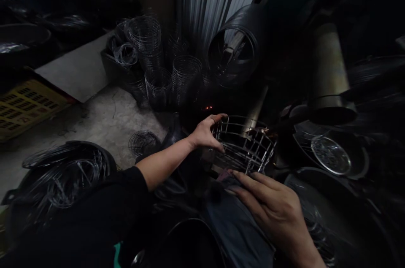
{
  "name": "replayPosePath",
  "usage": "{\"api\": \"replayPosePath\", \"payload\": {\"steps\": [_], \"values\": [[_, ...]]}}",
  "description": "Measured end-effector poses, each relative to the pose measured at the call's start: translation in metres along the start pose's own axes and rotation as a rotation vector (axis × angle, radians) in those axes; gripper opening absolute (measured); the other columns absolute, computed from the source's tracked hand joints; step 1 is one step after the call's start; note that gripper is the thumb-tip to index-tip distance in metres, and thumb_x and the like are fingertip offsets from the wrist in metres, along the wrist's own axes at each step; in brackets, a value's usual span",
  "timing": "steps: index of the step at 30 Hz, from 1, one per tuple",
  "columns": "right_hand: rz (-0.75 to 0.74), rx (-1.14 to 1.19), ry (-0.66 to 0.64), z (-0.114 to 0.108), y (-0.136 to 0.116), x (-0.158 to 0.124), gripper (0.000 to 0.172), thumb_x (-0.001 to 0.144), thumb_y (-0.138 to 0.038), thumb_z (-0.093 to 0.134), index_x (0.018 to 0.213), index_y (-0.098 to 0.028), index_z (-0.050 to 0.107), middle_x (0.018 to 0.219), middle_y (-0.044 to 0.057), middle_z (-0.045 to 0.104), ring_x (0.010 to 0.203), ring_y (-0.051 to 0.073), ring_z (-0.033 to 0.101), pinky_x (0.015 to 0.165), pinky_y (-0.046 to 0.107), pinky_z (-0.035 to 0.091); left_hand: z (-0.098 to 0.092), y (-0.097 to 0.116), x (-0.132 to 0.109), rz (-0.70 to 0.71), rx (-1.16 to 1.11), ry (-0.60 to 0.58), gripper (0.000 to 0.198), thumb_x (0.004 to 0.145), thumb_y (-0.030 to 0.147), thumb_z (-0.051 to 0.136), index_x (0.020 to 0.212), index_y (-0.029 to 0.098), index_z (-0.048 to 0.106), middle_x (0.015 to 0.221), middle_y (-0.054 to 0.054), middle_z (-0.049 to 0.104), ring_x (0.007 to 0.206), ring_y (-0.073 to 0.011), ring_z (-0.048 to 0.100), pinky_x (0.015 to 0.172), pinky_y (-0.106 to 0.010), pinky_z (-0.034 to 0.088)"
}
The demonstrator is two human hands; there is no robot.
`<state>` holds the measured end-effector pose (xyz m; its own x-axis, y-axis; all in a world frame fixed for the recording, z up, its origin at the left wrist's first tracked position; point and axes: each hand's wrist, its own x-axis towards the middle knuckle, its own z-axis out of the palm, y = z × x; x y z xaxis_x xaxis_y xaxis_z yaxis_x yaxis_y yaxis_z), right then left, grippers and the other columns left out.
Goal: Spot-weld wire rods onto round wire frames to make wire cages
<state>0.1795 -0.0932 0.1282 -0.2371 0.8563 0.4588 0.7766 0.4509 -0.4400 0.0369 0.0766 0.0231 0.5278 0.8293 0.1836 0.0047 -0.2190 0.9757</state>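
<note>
At wire basket, L hand is gripping one side; R hand, can't tell its grip; basket might be tipping if L pinch is weakening.

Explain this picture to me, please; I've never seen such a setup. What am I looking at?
There is no robot here, just a person's two bare hands. The one picture comes from a camera worn on their head, looking forward and down, so the arms reach in from below.

The left hand is at the left edge of a wire basket, its thumb and fingers spread against it. The right hand has its fingers stretched towards the basket's near side; I can't tell whether they touch it.

On the pale floor at left is a dark tub of loose wire. Beyond it are a yellow crate and stacked wire cylinders. Much of the rest is too dark to make out.
</note>
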Motion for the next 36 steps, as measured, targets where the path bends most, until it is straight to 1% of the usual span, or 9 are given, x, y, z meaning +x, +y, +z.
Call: {"api": "replayPosePath", "payload": {"steps": [3,6,8,11,13,20,24,30,36], "values": [[0.16,0.152,-0.069,0.003,0.003,0.006,0.021,0.089,-0.032,0.057,0.093,-0.02,0.073,0.08,0.005,0.071,0.069,0.016,0.068,0.061,0.022,0.055,-0.005,0.033,-0.024,0.095,0.31,-0.085,0.108,0.031,0.037,0.089,0.131,0.023,0.051,0.121,-0.008,0.053,0.111,-0.0297,0.052,0.1,-0.044,0.042],[0.315,0.149,-0.149,0.011,0.015,0.004,0.025,0.089,-0.035,0.054,0.088,-0.021,0.074,0.081,0.006,0.071,0.07,0.018,0.068,0.061,0.024,0.054,0.001,0.051,-0.04,0.127,0.488,-0.132,0.105,0.039,0.045,0.085,0.134,0.023,0.047,0.122,-0.01,0.054,0.112,-0.0314,0.05,0.101,-0.048,0.039],[0.284,-0.028,-0.195,0.014,0.02,-0.001,0.024,0.088,-0.033,0.054,0.092,-0.021,0.074,0.085,0.006,0.071,0.073,0.02,0.067,0.063,0.028,0.054,0.007,0.054,-0.044,0.132,0.529,-0.126,0.105,0.041,0.048,0.083,0.136,0.023,0.045,0.124,-0.011,0.053,0.114,-0.0317,0.049,0.101,-0.05,0.038],[0.142,-0.393,-0.248,0.017,0.02,-0.01,0.028,0.085,-0.024,0.053,0.106,-0.016,0.07,0.089,0.008,0.071,0.076,0.025,0.065,0.065,0.036,0.053,0.012,0.052,-0.043,0.122,0.522,-0.101,0.106,0.041,0.05,0.081,0.136,0.019,0.044,0.124,-0.012,0.053,0.114,-0.0316,0.049,0.1,-0.05,0.039],[0.079,-0.491,-0.231,0.018,0.019,-0.016,0.03,0.085,-0.02,0.051,0.108,-0.012,0.068,0.087,0.009,0.071,0.075,0.025,0.063,0.066,0.038,0.052,0.014,0.05,-0.04,0.124,0.499,-0.09,0.105,0.042,0.048,0.08,0.135,0.017,0.045,0.123,-0.012,0.053,0.113,-0.0312,0.05,0.1,-0.049,0.039],[0.019,-0.277,0.006,0.019,0.039,-0.02,0.023,0.088,-0.014,0.049,0.1,-0.015,0.069,0.083,0.005,0.07,0.071,0.017,0.062,0.071,0.031,0.051,0.021,0.05,-0.026,0.109,0.464,-0.087,0.101,0.041,0.043,0.082,0.133,0.023,0.047,0.122,-0.01,0.054,0.112,-0.0313,0.05,0.098,-0.048,0.041],[-0.04,-0.291,0.081,0.013,0.052,-0.011,0.021,0.088,-0.013,0.051,0.097,-0.016,0.069,0.082,0.004,0.071,0.068,0.016,0.063,0.073,0.031,0.05,0.025,0.052,-0.011,0.107,0.443,-0.065,0.098,0.04,0.04,0.082,0.131,0.021,0.049,0.122,-0.009,0.054,0.112,-0.0312,0.05,0.099,-0.048,0.042],[-0.031,-0.329,0.074,0.004,0.066,0.007,0.019,0.089,-0.018,0.053,0.095,-0.015,0.07,0.081,0.005,0.071,0.068,0.017,0.063,0.067,0.029,0.05,0.027,0.052,0.011,0.064,0.446,-0.053,0.102,0.037,0.039,0.083,0.131,0.02,0.049,0.122,-0.009,0.053,0.114,-0.032,0.048,0.098,-0.048,0.043],[0.004,-0.326,0.071,0.003,0.071,0.009,0.02,0.089,-0.018,0.051,0.095,-0.016,0.07,0.081,0.005,0.071,0.071,0.017,0.064,0.066,0.03,0.05,0.029,0.054,0.017,0.011,0.432,-0.059,0.098,0.037,0.034,0.083,0.128,0.023,0.051,0.12,-0.007,0.055,0.112,-0.0314,0.049,0.095,-0.047,0.045]]}}
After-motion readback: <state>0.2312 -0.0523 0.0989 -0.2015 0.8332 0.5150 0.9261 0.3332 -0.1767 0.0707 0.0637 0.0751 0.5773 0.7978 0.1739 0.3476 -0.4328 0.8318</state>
